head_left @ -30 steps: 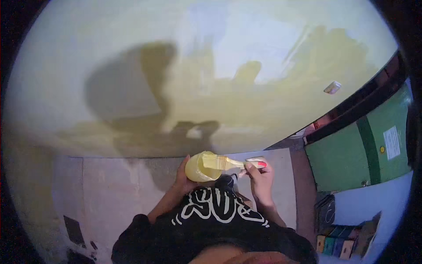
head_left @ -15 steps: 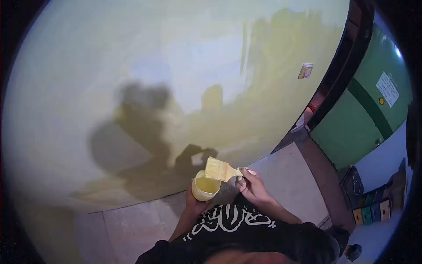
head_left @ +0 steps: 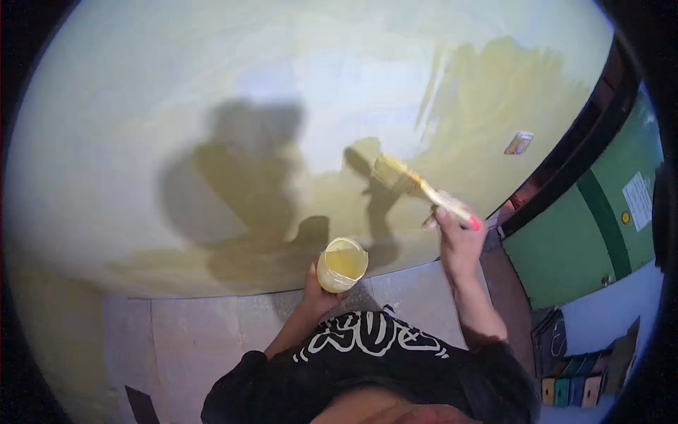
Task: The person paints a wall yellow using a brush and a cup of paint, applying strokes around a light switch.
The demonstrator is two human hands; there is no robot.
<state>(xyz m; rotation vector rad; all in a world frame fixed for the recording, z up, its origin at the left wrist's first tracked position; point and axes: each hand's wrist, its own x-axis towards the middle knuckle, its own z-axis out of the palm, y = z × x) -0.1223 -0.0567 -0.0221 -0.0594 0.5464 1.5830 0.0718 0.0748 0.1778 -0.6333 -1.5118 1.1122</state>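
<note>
My right hand (head_left: 462, 240) is closed round the handle of a wide flat paintbrush (head_left: 409, 182). The bristles are coated in pale yellow paint and point up and left, in front of the wall (head_left: 282, 56); I cannot tell whether they touch it. Lower and to the left, my left hand (head_left: 321, 293) grips a small round paint pot (head_left: 342, 267) from its left side. Yellow paint shows inside the pot, and its rim is smeared. The wall carries yellow patches (head_left: 487, 92) beside paler, whitish areas.
A switch plate (head_left: 519, 143) sits on the wall at right. Beyond a dark door frame (head_left: 572, 155) stands a green door (head_left: 565, 247) with a paper sheet (head_left: 638, 201). Pale floor tiles (head_left: 205, 332) run below the wall. Several coloured box files (head_left: 575, 391) stand at lower right.
My right hand has lifted the paintbrush from over the pot, up and right toward the wall. The pot stays in my left hand. The view has shifted slightly.
</note>
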